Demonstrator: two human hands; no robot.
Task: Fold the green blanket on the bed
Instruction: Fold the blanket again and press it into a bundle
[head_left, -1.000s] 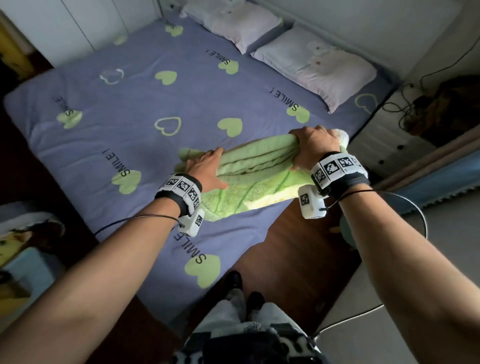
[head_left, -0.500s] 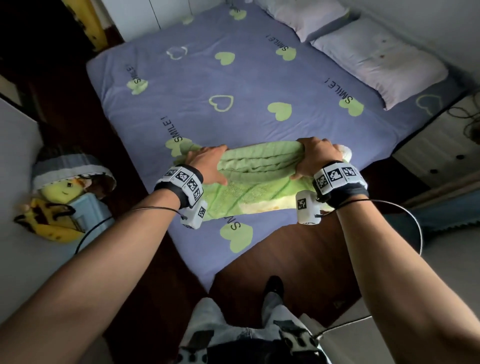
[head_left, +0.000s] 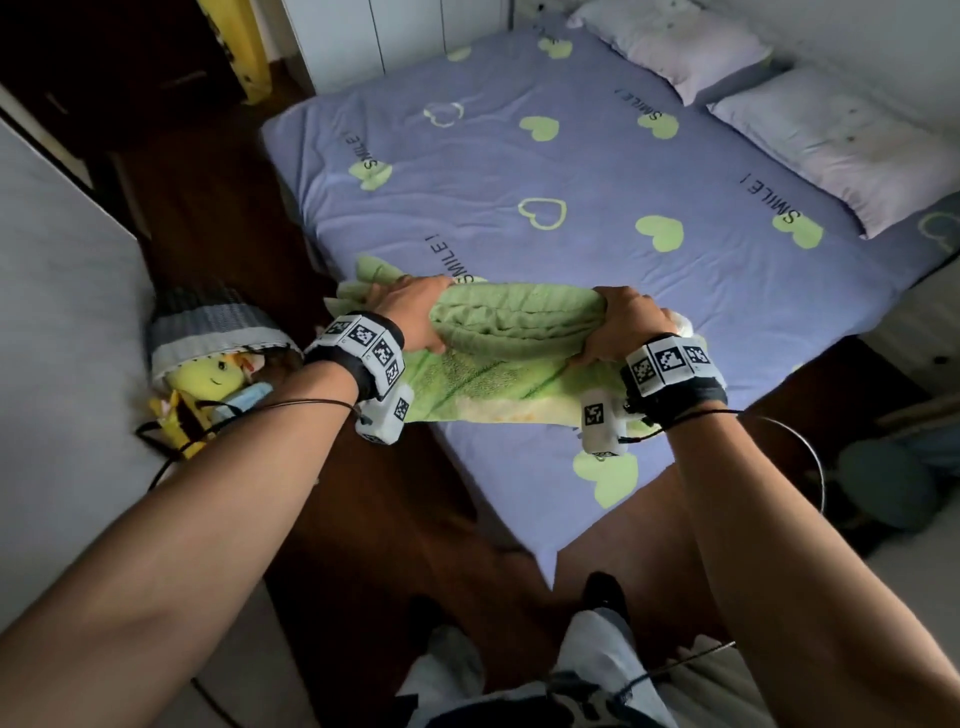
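The green blanket (head_left: 511, 327) is bunched into a thick folded bundle, with a flatter layer hanging under it near the bed's near corner. My left hand (head_left: 413, 312) grips the bundle's left end. My right hand (head_left: 621, 327) grips its right end. Both wrists wear black bands with white marker tags. The bundle is held over the purple bed (head_left: 597, 171), which has green hearts printed on its sheet. A fringe of blanket sticks out to the left past my left hand.
Two pale pillows (head_left: 831, 140) lie at the bed's far right. A yellow plush toy (head_left: 208, 379) and a striped grey item sit on the dark floor at left. A white wall or cabinet (head_left: 62, 322) is on the left. My legs stand by the bed's corner.
The view has swung so the bed's near corner now lies under the blanket. Both hands keep their grip on the bundle's ends and have shifted toward that corner.
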